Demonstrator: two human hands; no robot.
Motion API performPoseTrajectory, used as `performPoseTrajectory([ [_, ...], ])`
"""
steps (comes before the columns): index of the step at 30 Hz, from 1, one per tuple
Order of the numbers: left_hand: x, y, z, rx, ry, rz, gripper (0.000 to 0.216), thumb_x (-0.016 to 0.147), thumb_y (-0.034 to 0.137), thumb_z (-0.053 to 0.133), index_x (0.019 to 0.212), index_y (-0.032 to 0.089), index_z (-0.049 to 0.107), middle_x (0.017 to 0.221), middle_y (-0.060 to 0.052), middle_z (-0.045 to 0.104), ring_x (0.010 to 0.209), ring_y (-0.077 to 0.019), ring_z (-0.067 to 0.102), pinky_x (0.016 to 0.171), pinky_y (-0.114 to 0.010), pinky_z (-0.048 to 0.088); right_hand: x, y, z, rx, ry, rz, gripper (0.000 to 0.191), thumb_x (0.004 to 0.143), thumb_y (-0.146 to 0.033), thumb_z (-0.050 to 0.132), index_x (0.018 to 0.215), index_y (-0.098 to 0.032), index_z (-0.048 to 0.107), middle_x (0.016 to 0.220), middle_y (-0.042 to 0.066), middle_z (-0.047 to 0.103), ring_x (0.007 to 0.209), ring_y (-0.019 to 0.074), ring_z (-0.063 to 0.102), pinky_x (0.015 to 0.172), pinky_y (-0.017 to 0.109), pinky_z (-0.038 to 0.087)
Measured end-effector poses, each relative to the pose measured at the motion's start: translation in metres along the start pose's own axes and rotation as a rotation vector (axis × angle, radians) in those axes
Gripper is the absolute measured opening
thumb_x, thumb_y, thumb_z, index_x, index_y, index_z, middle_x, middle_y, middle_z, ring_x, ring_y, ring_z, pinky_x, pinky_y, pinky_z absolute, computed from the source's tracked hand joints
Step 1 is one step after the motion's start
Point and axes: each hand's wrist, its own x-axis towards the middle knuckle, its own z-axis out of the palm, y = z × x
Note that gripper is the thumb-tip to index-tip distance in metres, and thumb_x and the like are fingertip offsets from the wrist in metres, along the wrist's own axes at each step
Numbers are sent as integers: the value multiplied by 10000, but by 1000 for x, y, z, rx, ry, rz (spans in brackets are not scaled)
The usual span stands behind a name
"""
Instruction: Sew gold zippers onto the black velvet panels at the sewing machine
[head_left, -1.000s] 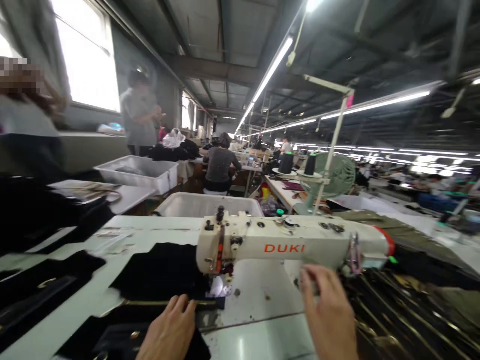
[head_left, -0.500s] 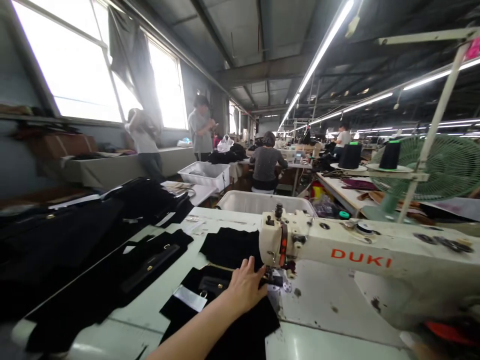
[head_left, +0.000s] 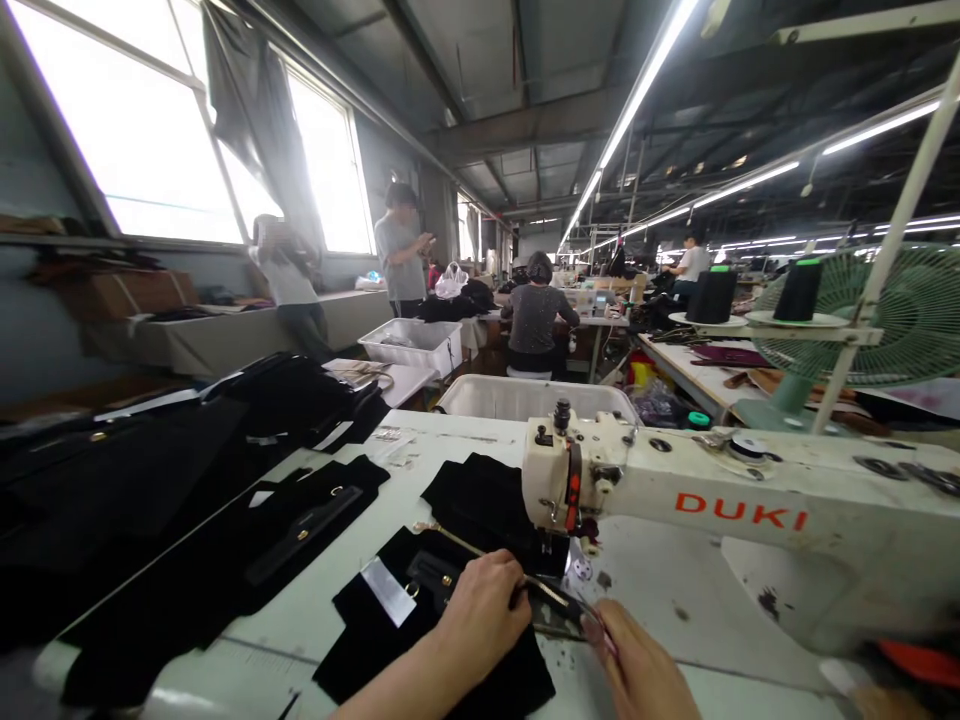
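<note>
The sewing machine [head_left: 720,510] stands on the pale tabletop [head_left: 300,620], and everything else is placed from it. Just in front of its needle end lies a black fabric piece [head_left: 420,625] with a zipper [head_left: 480,550] running slantwise across it toward the needle. The left hand [head_left: 480,612] rests on this fabric below the needle end, its grip closed over the zipper edge with the fingers curled. The right hand [head_left: 645,670] is near the lower edge, below the machine's arm; its fingertips pinch the near end of the zipper strip, though blur makes it hard to tell how firmly. A second black fabric piece [head_left: 480,490] lies behind the needle end. Left of the machine, more black cloth pieces [head_left: 225,540] cover the tabletop. Behind the machine sits a white bin [head_left: 532,398], and to its right rear a green fan [head_left: 892,320] and two thread cones [head_left: 712,295]. Farther back, other people [head_left: 536,320] work at their own tables.
</note>
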Motion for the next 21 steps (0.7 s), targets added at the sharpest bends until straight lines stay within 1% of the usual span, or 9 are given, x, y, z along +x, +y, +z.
performPoseTrajectory([
  [2, 2, -6, -4, -45, -3, -26, 127, 766, 146, 553, 783, 175, 675, 931, -29, 670, 840, -163, 630, 816, -270, 477, 12, -9, 8, 22, -29, 14, 294, 1033, -433, 284, 948, -263, 509, 802, -30, 677, 650, 125, 677, 512, 177, 478],
  [3, 3, -8, -6, -64, -8, -35, 115, 754, 140, 567, 780, 175, 674, 928, -22, 669, 815, -147, 631, 790, -251, 481, 17, -13, 10, -19, -17, 39, 286, 1032, -444, 293, 951, -264, 500, 788, -36, 672, 643, 131, 678, 509, 189, 475],
  [6, 3, -10, -6, -89, -14, -48, 123, 742, 100, 551, 778, 165, 649, 908, -22, 646, 781, -126, 624, 725, -218, 481, 28, -23, 14, -241, 82, 57, 380, 1046, -442, 203, 898, -255, 499, 705, -32, 637, 580, 154, 664, 441, 236, 426],
  [8, 1, -7, -4, -82, -2, -46, 141, 743, 84, 527, 802, 168, 624, 925, -31, 620, 836, -141, 614, 751, -228, 479, 33, -28, 15, -377, 158, -2, 446, 1050, -404, 127, 872, -236, 500, 679, -10, 620, 562, 165, 655, 420, 259, 402],
  [10, -2, -2, 0, -68, 17, -37, 164, 751, 95, 524, 869, 178, 603, 977, -41, 592, 921, -163, 596, 822, -256, 472, 36, -33, 15, -453, 197, -106, 455, 1050, -378, 123, 860, -217, 505, 673, 10, 614, 562, 168, 650, 431, 266, 406],
  [12, -4, 3, 3, -52, 32, -39, 172, 760, 149, 557, 926, 182, 589, 1020, -57, 569, 975, -197, 581, 862, -299, 468, 38, -35, 14, -497, 206, -167, 452, 1051, -327, 126, 831, -212, 504, 656, 14, 602, 533, 164, 633, 436, 270, 405],
  [15, -4, 5, 8, -33, 52, -52, 135, 801, 194, 543, 926, 182, 593, 1011, -74, 565, 971, -233, 582, 848, -344, 470, 40, -36, 14, -535, 198, -187, 451, 1046, -268, 122, 800, -214, 495, 634, 12, 584, 509, 163, 617, 429, 277, 391],
  [18, -1, -1, 10, -40, 71, -50, 168, 830, 101, 447, 854, 179, 594, 953, -63, 581, 871, -192, 604, 793, -305, 468, 40, -36, 15, -549, 202, -200, 434, 1045, -267, 129, 798, -218, 482, 637, 10, 578, 506, 163, 610, 434, 281, 385],
  [21, 1, -11, 10, -68, 97, -31, 173, 837, 68, 438, 806, 176, 569, 923, -54, 593, 838, -166, 599, 773, -273, 458, 40, -38, 16, -564, 193, -214, 421, 1042, -262, 130, 777, -229, 455, 622, 5, 555, 489, 167, 586, 429, 291, 368],
])
